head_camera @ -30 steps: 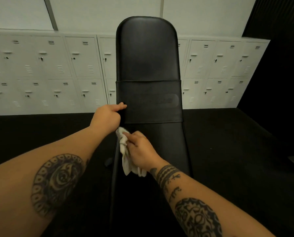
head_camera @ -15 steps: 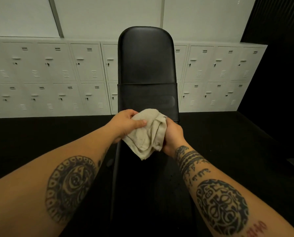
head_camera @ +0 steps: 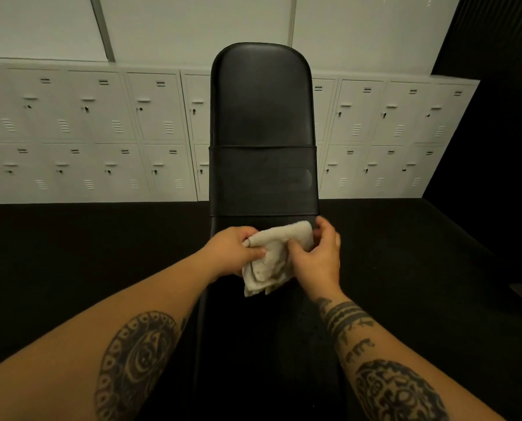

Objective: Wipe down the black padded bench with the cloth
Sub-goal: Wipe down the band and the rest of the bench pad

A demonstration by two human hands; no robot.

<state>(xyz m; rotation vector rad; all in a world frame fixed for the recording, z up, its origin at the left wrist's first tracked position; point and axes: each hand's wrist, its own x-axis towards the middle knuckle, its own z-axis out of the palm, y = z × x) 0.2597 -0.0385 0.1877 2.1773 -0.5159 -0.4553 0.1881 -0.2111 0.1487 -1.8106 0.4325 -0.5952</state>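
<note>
Two hands hold one pale cloth [head_camera: 271, 259] over the middle of the black padded bench [head_camera: 261, 110], which runs from the near edge away toward the far wall. The left hand [head_camera: 233, 250] grips the cloth's left edge, fingers curled under it and thumb laid on top. The right hand [head_camera: 318, 258] holds the right side, thumb pressed into the middle of the fabric and fingers hooked round its far right corner. The cloth is bunched and folded, with its near end hanging in a loose lump between the two wrists; whether it presses on the padding cannot be told. It sits just on the near side of a wide black band [head_camera: 262, 180] that wraps across the bench. Behind the bench a double row of white lockers [head_camera: 101, 132] lines the far wall, above a dark floor [head_camera: 80, 247]. The left forearm [head_camera: 117, 344] and right forearm [head_camera: 375, 363] show dark tattoos.
</note>
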